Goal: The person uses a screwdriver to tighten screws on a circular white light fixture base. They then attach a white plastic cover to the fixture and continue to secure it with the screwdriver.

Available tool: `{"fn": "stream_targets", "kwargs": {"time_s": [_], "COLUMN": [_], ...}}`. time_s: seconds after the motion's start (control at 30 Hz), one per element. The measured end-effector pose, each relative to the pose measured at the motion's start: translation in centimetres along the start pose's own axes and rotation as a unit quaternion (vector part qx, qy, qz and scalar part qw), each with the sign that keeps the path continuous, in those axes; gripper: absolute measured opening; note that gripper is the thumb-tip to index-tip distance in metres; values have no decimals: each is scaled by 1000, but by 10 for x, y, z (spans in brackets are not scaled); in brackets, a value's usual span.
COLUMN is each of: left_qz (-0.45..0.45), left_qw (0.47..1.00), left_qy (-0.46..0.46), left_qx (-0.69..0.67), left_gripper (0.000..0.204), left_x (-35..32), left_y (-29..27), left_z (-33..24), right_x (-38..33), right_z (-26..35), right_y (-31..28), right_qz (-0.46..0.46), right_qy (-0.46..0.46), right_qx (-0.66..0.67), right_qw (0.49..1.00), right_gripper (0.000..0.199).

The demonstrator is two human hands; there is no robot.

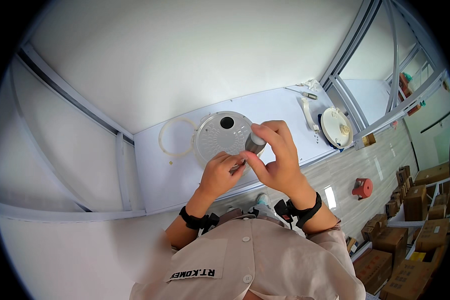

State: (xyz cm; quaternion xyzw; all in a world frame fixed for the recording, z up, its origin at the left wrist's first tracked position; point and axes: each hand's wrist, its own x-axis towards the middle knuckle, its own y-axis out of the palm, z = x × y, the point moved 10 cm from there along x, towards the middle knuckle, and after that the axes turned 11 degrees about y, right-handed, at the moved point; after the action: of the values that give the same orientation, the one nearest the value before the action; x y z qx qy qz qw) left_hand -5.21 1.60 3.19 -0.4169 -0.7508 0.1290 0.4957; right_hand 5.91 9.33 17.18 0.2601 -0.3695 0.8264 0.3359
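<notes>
A screwdriver with a thick grey handle (255, 143) is gripped between the thumb and fingers of my right hand (281, 159). It leans, its shaft running down toward the left. My left hand (221, 172) pinches around the lower shaft, close to my right thumb; the fingers hide the tip. Under and beyond both hands lies a round lid-like part (217, 136) with a shiny grey face, a patterned centre and a black round opening near its far edge. My hands cover its near right rim, so what the tip touches cannot be seen.
Left of the round part lies a thin cream ring (161, 137). At the table's right are a curved white handle (307, 114), a round cream cover (336, 128), another screwdriver (309, 95) and small screws. A red stool (363, 188) and cardboard boxes (391, 242) stand on the floor.
</notes>
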Motion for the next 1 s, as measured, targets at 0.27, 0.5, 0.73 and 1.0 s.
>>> {"fn": "stream_targets", "kwargs": {"time_s": [0.27, 0.5, 0.73, 1.0], "left_qz": [-6, -10, -17, -15], "left_qw": [1000, 1000, 1000, 1000], "left_qy": [-10, -4, 0, -10], "left_qx": [-11, -5, -1, 10], "left_gripper": [20, 18, 15, 19], "left_x": [-1, 1, 2, 1], "left_y": [1, 0, 4, 1], "left_z": [1, -2, -4, -6], "right_x": [-2, -4, -20, -3], "right_z": [-19, -5, -5, -6], "right_y": [14, -5, -1, 3], "right_qz": [100, -34, -140, -39], "right_qy": [64, -21, -32, 24], "right_qx": [125, 1, -52, 46], "right_qw": [985, 999, 988, 998], "right_gripper": [60, 67, 75, 73]}}
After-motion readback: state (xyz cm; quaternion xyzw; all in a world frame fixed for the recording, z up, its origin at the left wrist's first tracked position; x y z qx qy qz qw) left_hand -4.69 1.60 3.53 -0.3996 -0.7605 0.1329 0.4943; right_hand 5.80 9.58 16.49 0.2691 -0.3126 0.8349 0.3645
